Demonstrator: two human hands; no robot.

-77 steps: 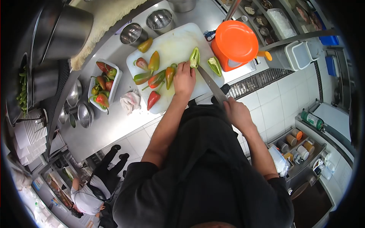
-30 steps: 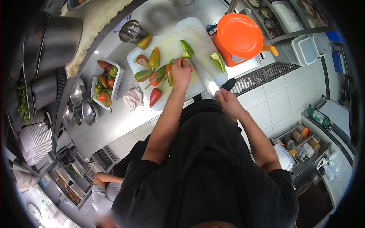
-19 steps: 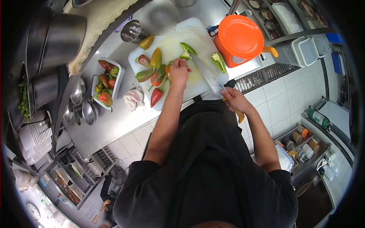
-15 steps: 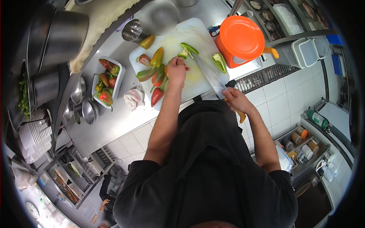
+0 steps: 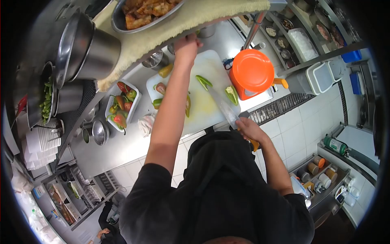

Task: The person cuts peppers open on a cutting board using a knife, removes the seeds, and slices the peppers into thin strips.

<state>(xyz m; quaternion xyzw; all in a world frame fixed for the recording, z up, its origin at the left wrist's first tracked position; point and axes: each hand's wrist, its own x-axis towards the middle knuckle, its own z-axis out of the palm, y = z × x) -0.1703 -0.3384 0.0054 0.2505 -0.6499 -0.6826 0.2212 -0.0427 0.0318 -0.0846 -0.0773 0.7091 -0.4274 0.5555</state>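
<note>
My left hand (image 5: 188, 45) is stretched past the far edge of the white cutting board (image 5: 207, 122), near the metal bowls, its fingers closed; what they hold is too small to tell. My right hand (image 5: 249, 128) is wrapped round the yellow-handled knife (image 5: 223, 107), whose tip lies near a cut green pepper piece (image 5: 203, 82). To the right rests a pepper half (image 5: 231, 96) with pale seeds showing. Whole peppers, among them a yellowish one (image 5: 165, 70) and a reddish one (image 5: 160, 88), lie on the board's left, partly hidden by my left forearm.
An orange container (image 5: 252, 73) stands right of the board. To the left are a white basket of peppers (image 5: 129, 112), a crumpled cloth (image 5: 146, 124) and metal bowls (image 5: 100, 132). Above, a shelf carries a food tray (image 5: 118, 18). Another person's hand (image 5: 103, 232) shows at lower left.
My left hand has left the pepper piece and moved away from me, beyond the board. My right hand still holds the knife. The view has shifted, bringing the food tray into sight.
</note>
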